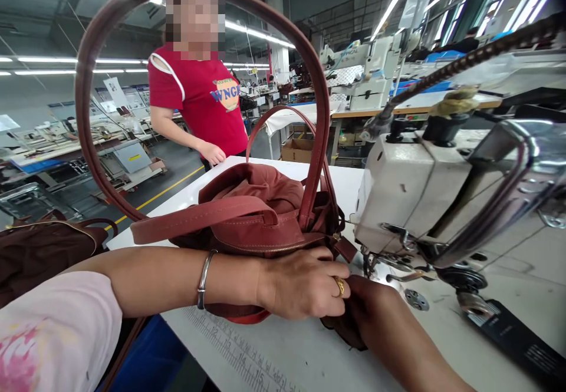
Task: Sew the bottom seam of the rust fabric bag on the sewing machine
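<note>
Maroon leather handbag [247,234], brass-toned zipper [274,252] crosswise, is clutched at near edge by the closer left grip [305,286]. The right grip's [375,297] hold cannot be told.

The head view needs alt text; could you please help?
Left hand and right hand work at a soft, reddish-brown bag with looped handles, beside a white metal sewing machine; a person in a red T-shirt stands opposite.

I have a soft reddish-brown bag [252,236] slumped on the white table [345,177] at my twelve o'clock, its fabric creased. One long handle [323,103] arches upright; a flat stitched strap [194,220] points to nine o'clock; a gold-toned zip [265,253] curves along the six o'clock side.
</note>
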Demonstrator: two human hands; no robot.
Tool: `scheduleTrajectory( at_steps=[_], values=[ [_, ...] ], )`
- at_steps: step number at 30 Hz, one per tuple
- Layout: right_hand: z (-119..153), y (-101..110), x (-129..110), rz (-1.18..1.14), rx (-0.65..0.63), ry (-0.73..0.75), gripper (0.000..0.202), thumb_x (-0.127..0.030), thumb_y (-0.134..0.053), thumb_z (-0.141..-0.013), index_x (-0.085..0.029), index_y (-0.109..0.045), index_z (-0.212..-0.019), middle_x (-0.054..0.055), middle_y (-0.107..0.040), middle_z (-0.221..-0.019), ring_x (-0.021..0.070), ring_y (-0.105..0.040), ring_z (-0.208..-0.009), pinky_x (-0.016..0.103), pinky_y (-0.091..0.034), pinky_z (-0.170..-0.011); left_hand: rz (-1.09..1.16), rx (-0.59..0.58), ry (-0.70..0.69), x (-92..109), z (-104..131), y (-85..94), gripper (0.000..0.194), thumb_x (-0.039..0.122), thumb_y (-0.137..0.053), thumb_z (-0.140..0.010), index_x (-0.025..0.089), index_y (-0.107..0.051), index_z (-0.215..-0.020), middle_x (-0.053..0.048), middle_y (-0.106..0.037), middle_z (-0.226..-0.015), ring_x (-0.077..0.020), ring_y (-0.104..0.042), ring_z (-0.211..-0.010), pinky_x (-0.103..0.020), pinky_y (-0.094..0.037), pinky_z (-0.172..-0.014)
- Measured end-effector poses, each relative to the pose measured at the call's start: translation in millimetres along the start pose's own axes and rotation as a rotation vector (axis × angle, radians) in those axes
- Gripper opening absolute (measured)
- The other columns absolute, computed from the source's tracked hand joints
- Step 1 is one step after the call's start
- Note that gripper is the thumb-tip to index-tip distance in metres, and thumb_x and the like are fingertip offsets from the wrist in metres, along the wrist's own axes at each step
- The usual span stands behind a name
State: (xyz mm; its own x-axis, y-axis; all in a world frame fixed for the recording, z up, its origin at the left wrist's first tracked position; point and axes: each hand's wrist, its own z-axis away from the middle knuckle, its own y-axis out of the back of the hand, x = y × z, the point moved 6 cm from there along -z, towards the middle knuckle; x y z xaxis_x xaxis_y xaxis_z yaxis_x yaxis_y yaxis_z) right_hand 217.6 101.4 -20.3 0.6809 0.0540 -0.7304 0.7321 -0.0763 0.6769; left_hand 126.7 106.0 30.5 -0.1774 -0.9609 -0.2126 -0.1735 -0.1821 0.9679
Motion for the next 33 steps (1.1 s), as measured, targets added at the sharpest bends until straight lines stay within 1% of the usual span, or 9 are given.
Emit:
scheduleTrajectory(
  at_steps=[5, 10, 13, 16, 20, 23, 26, 29, 33],
  values=[
    [5.4, 3.5, 5.5, 0.007, 0.097, -0.083, 0.026, -0.026, -0.032, -0.07, -0.02, -0.054, -0.057, 0.003, -0.06, -0.057, 0.0173, -0.052, -0.053, 0.025, -0.038, -0.049, 0.014, -0.024, 0.037, 3.2, -4.5, 3.0, 0.014, 0.01, -0.045, -0.078, 0.016, -0.055, -0.071, -0.001, -0.055, -0.07, -0.0167, -0.042, -0.082, -0.033, -0.029, -0.071],
    [10.4, 0.9, 7.3, 0.002, 0.123, -0.097, 0.023, -0.025, -0.034, -0.07, -0.02, -0.055, -0.061, 0.002, -0.061, -0.06, 0.0165, -0.052, -0.054, 0.024, -0.038, -0.05, 0.049, -0.057, 0.04, 11.7, -2.6, 5.3, 0.011, 0.012, -0.051, -0.076, 0.015, -0.056, -0.067, -0.003, -0.055, -0.067, -0.0177, -0.043, -0.079, -0.033, -0.03, -0.069],
    [10.3, -0.2, 8.2, -0.025, 0.125, -0.093, 0.024, -0.028, -0.036, -0.072, -0.02, -0.055, -0.061, 0.001, -0.059, -0.057, 0.0162, -0.051, -0.052, 0.025, -0.038, -0.051, 0.09, -0.055, 0.076, 11.1, -0.4, 6.8, 0.013, 0.021, -0.053, -0.078, 0.015, -0.058, -0.067, -0.003, -0.057, -0.067, -0.0185, -0.045, -0.078, -0.032, -0.032, -0.069],
    [9.8, -0.1, 9.8, -0.073, 0.116, -0.092, 0.023, -0.028, -0.036, -0.072, -0.02, -0.054, -0.061, 0.0, -0.058, -0.054, 0.017, -0.053, -0.053, 0.024, -0.039, -0.049, 0.162, -0.046, 0.196, 3.0, -4.7, 4.6, 0.025, 0.032, -0.049, -0.082, 0.016, -0.058, -0.066, -0.003, -0.057, -0.061, -0.0164, -0.047, -0.068, -0.029, -0.034, -0.064],
    [10.2, 4.0, 10.7, -0.14, 0.113, -0.111, 0.024, -0.03, -0.037, -0.071, -0.018, -0.057, -0.067, 0.001, -0.06, -0.057, 0.0191, -0.056, -0.059, 0.025, -0.042, -0.053, 0.103, 0.019, 0.393, -10.4, -15.7, 0.1, 0.012, 0.02, -0.047, -0.08, 0.015, -0.056, -0.074, -0.001, -0.057, -0.06, -0.0151, -0.049, -0.061, -0.027, -0.035, -0.06],
    [10.3, 6.9, 10.6, -0.183, 0.1, -0.135, 0.03, -0.037, -0.038, -0.073, -0.016, -0.06, -0.074, 0.003, -0.062, -0.061, 0.0204, -0.058, -0.063, 0.026, -0.044, -0.057, 0.049, 0.054, 0.451, -14.5, -20.5, -0.8, 0.009, 0.013, -0.05, -0.073, 0.014, -0.052, -0.081, -0.003, -0.059, -0.073, -0.0158, -0.052, -0.065, -0.028, -0.036, -0.06],
    [10.4, 7.6, 11.6, -0.22, 0.091, -0.158, 0.031, -0.038, -0.039, -0.072, -0.016, -0.06, -0.076, 0.003, -0.063, -0.064, 0.0203, -0.058, -0.064, 0.026, -0.044, -0.058, 0.13, -0.005, 0.464, -16.8, -22.4, -4.3, 0.008, 0.013, -0.052, -0.071, 0.015, -0.052, -0.078, -0.002, -0.06, -0.078, -0.0152, -0.054, -0.068, -0.028, -0.037, -0.062],
    [11.7, 8.0, 13.2, -0.239, 0.108, -0.178, 0.031, -0.037, -0.039, -0.071, -0.016, -0.061, -0.077, 0.002, -0.062, -0.063, 0.0199, -0.057, -0.061, 0.026, -0.043, -0.056, 0.232, -0.075, 0.515, -21.1, -23.7, -7.6, 0.006, 0.011, -0.053, -0.069, 0.015, -0.052, -0.072, 0.001, -0.061, -0.069, -0.0142, -0.054, -0.066, -0.03, -0.036, -0.067],
    [14.3, 8.5, 12.8, -0.268, 0.121, -0.187, 0.031, -0.04, -0.041, -0.071, -0.017, -0.061, -0.078, 0.002, -0.061, -0.063, 0.0201, -0.056, -0.061, 0.026, -0.042, -0.056, 0.282, -0.089, 0.551, -25.0, -27.4, -8.6, 0.008, 0.01, -0.053, -0.068, 0.017, -0.051, -0.072, 0.003, -0.061, -0.067, -0.0135, -0.053, -0.063, -0.029, -0.034, -0.066]
  ],
)
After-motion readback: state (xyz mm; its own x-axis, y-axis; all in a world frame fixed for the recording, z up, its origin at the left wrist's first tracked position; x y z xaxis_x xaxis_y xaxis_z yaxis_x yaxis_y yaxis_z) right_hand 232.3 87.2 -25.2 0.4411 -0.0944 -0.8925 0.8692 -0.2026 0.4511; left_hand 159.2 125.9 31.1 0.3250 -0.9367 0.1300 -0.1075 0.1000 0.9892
